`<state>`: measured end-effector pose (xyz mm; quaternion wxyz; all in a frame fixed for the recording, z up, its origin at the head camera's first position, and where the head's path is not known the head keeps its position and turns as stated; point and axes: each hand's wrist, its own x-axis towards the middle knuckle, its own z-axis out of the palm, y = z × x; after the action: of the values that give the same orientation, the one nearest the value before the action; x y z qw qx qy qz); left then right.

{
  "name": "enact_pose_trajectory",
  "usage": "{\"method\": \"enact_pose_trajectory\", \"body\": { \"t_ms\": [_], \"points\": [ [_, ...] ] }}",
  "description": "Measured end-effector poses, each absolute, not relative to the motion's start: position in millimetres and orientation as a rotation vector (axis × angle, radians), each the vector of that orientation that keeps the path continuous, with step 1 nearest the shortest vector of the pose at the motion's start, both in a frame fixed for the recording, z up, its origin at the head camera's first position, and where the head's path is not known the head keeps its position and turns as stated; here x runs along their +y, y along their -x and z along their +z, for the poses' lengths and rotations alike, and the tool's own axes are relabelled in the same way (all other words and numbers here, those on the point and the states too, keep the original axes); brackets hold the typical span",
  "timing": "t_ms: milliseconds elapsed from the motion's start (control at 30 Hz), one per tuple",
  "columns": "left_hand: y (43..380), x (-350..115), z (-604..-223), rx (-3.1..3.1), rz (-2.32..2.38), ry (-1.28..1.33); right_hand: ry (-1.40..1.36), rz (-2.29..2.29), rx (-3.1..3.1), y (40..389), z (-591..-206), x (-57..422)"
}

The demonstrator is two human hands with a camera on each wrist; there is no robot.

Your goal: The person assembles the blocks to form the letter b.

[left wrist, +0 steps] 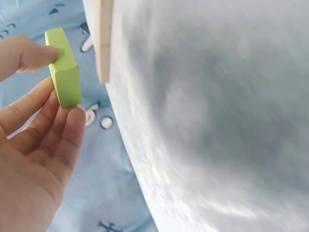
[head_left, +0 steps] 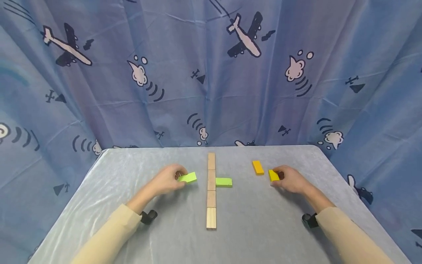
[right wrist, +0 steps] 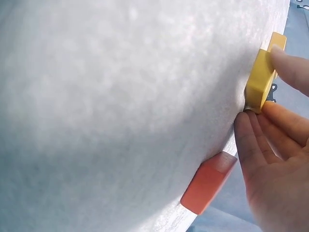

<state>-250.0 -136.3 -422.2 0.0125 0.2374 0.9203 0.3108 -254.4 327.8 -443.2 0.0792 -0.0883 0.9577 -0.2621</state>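
My left hand (head_left: 167, 180) pinches a light green wooden block (head_left: 188, 178) between thumb and fingertips, held above the table left of the row. In the left wrist view the green block (left wrist: 66, 72) is tilted, one end toward the camera. Over on the right, my right hand (head_left: 291, 179) grips a yellow block (head_left: 273, 175) by thumb and fingers, low at the table surface. An orange-yellow block (head_left: 258, 167) lies just left of it. The right wrist view also shows a red-orange block (right wrist: 207, 184) near that hand; the head view does not show it.
Plain wooden blocks (head_left: 211, 179) lie end to end in a straight row down the table's middle. Another light green block (head_left: 224, 182) touches the row's right side. A grey-white cloth covers the table (head_left: 250, 227); a blue patterned curtain (head_left: 184, 73) hangs behind.
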Motion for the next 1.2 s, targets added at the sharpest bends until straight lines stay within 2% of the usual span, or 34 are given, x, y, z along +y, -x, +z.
{"method": "enact_pose_trajectory", "body": {
  "t_ms": [867, 1200],
  "points": [
    [261.6, -49.1, -401.1, 2.756, 0.951, -1.164, 0.209, -0.788, 2.86, 252.3, -443.2, 325.4],
    [265.2, -13.8, -400.6, 2.728, 0.86, -1.165, 0.206, -0.789, 2.865, 252.1, -444.7, 326.5]
  ]
}}
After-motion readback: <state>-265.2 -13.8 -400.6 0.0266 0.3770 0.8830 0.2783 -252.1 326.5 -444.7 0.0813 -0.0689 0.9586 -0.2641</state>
